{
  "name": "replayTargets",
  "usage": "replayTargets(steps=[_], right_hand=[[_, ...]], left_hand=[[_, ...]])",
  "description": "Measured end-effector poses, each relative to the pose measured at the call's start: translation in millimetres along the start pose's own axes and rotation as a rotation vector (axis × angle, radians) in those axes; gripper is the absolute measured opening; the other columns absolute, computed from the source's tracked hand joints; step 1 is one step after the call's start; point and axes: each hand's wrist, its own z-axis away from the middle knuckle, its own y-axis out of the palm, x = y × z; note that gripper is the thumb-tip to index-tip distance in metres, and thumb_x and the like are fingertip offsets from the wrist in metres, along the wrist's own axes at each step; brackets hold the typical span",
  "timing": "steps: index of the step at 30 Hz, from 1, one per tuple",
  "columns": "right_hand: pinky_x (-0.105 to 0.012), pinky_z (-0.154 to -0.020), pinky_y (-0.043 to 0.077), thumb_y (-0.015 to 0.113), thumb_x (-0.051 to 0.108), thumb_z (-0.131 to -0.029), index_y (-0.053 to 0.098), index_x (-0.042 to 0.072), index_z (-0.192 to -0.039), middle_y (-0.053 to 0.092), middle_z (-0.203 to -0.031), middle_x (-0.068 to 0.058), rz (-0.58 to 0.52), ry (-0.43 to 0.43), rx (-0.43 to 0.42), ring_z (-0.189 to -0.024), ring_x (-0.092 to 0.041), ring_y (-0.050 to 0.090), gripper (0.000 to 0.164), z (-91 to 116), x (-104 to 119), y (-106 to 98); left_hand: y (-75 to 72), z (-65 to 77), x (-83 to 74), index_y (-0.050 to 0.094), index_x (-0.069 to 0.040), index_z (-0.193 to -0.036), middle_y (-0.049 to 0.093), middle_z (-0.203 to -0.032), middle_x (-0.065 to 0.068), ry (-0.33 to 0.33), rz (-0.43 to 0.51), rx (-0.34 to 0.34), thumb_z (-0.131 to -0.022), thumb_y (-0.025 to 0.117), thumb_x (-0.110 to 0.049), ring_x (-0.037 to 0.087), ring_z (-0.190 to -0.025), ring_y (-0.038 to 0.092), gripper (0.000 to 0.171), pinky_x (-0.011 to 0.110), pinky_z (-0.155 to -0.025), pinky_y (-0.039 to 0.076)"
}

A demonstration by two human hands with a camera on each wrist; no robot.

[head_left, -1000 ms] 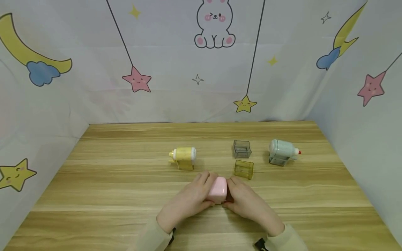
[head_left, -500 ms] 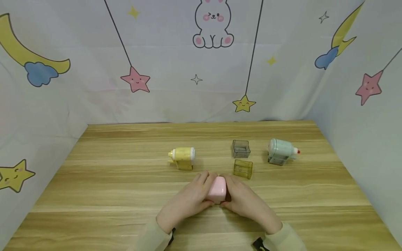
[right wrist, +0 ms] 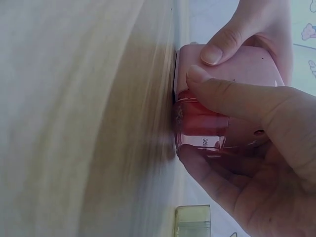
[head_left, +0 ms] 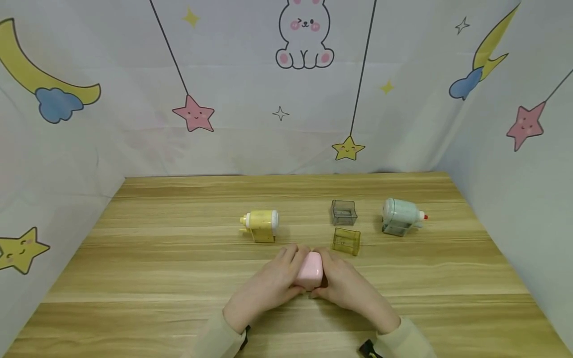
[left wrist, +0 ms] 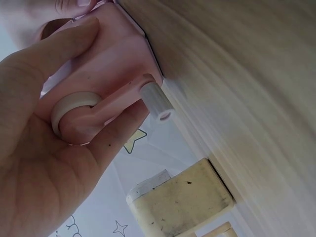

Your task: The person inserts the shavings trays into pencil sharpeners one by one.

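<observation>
A pink crank pencil sharpener (head_left: pixel 311 271) stands on the table between both hands. My left hand (head_left: pixel 270 281) grips its crank side; in the left wrist view the crank's grey knob (left wrist: pixel 157 102) sticks out past the fingers. On the opposite side, my right hand (head_left: pixel 349 286) pinches a see-through red shavings drawer (right wrist: pixel 202 123) between thumb and fingers. This drawer sits against the pink body, with its thumb overlapping the sharpener's edge. How deep the drawer sits is hidden by the fingers. The left thumb rests on the pink casing in the right wrist view.
Behind the hands stand a yellow sharpener (head_left: pixel 263 223) on the left and a mint sharpener (head_left: pixel 401 214) on the right. Between them lie a grey see-through drawer (head_left: pixel 343 214) and a yellow see-through drawer (head_left: pixel 346 241). A patterned cloth (head_left: pixel 250 144) borders the wooden table.
My right hand has shifted slightly left, closer against the pink sharpener, and its thumb has moved a little. The left hand and sharpener stay put.
</observation>
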Motion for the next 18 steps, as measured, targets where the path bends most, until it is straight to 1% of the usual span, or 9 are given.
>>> replayTargets(steps=[5,10,18], right_hand=[[-0.040,-0.077,0.052,0.081,0.031,-0.059,0.041,0.007,-0.120,0.059,-0.102,-0.009,-0.018,0.011,0.000,-0.089,-0.017,0.055,0.077,-1.1,0.3,0.9],[-0.040,-0.076,0.052,0.082,0.030,-0.058,0.042,0.007,-0.118,0.058,-0.102,-0.007,-0.041,0.029,-0.011,-0.089,-0.016,0.054,0.076,-1.2,1.0,2.5],[-0.040,-0.075,0.051,0.082,0.031,-0.057,0.043,0.007,-0.114,0.057,-0.100,-0.005,-0.038,0.028,-0.021,-0.087,-0.015,0.053,0.074,-1.2,2.7,4.6]], left_hand=[[0.5,0.4,0.8,0.039,-0.006,-0.121,0.048,-0.102,0.008,0.006,0.003,-0.016,-0.066,0.077,-0.024,0.018,-0.090,0.046,0.070,0.032,-0.077,0.052],[0.2,0.0,0.0,0.039,-0.005,-0.121,0.048,-0.100,0.007,0.009,-0.001,-0.022,-0.067,0.076,-0.024,0.018,-0.088,0.046,0.068,0.032,-0.076,0.052],[0.4,1.1,0.0,0.038,-0.006,-0.122,0.048,-0.101,0.007,-0.008,0.001,0.000,-0.069,0.075,-0.023,0.018,-0.089,0.046,0.067,0.032,-0.074,0.052]])
